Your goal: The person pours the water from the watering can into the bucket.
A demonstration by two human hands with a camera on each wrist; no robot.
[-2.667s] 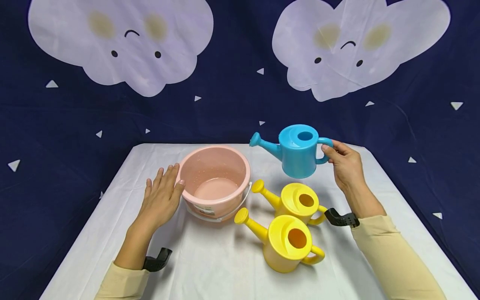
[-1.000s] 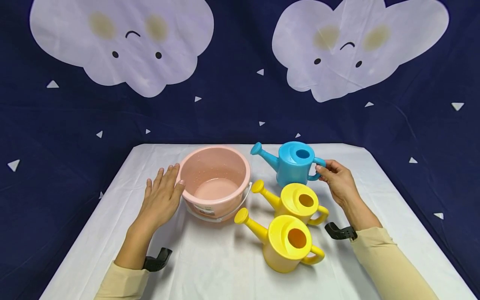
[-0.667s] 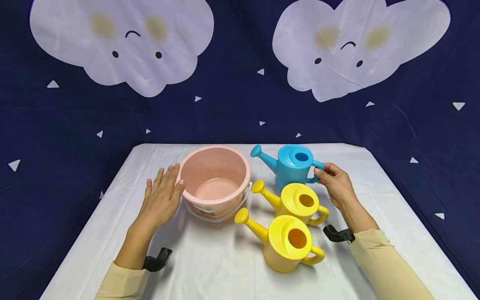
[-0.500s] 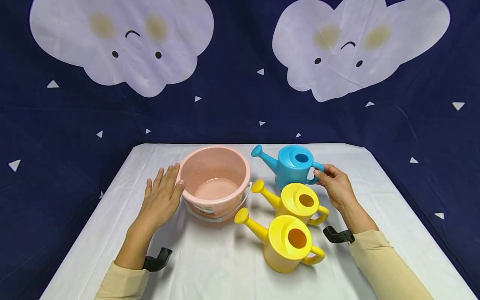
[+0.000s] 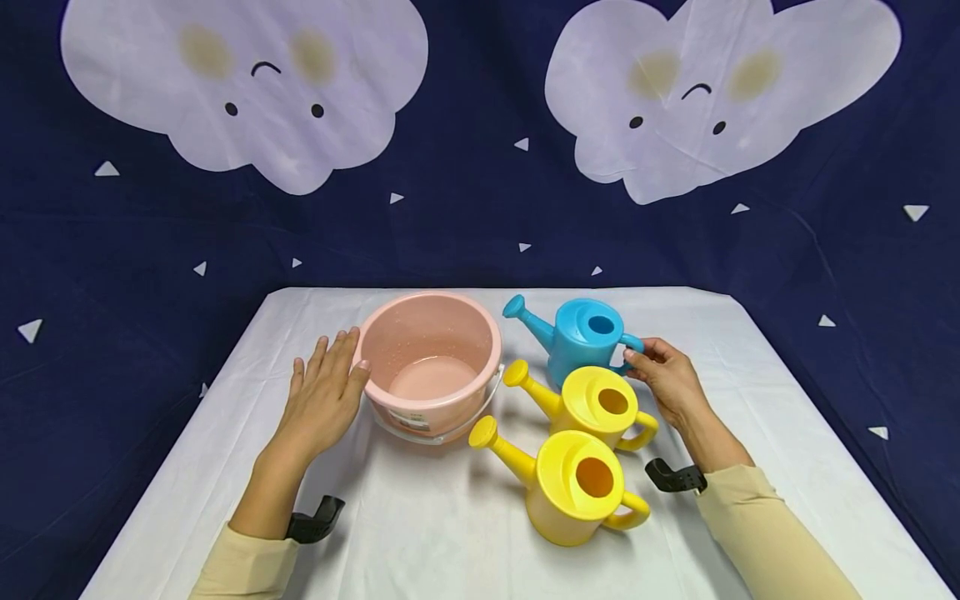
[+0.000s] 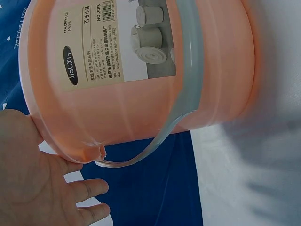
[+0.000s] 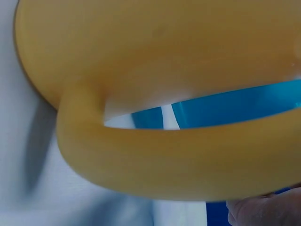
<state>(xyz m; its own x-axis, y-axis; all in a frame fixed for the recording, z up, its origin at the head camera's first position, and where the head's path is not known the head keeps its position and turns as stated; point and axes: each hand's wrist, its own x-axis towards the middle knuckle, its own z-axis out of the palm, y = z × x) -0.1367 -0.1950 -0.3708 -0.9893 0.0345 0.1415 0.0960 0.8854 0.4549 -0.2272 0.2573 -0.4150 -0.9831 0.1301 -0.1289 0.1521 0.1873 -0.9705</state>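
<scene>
My right hand (image 5: pixel 669 379) pinches the handle of a blue watering can (image 5: pixel 587 333) at the back right. The can's spout points left, and its lower part is partly hidden by a yellow watering can (image 5: pixel 596 396) in front. Fingers straight, my left hand (image 5: pixel 322 400) rests against the left rim of a pink bucket (image 5: pixel 427 400). A little water seems to lie in the bucket. In the left wrist view the left fingers touch the bucket's rim, near the handle joint. The right wrist view is mostly filled by a yellow can's handle (image 7: pixel 178 162).
A second yellow watering can (image 5: pixel 570 487) stands nearest the front, its spout also to the left. The bucket's pale wire-like handle (image 5: pixel 450 435) hangs down in front. A white cloth (image 5: pixel 405 533) covers the table, with a dark blue cloud-printed backdrop (image 5: pixel 480 225) behind.
The blue watering can has come down and slightly nearer, from raised to close behind the yellow can, my right hand still holding its handle. My left hand and the bucket have stayed put.
</scene>
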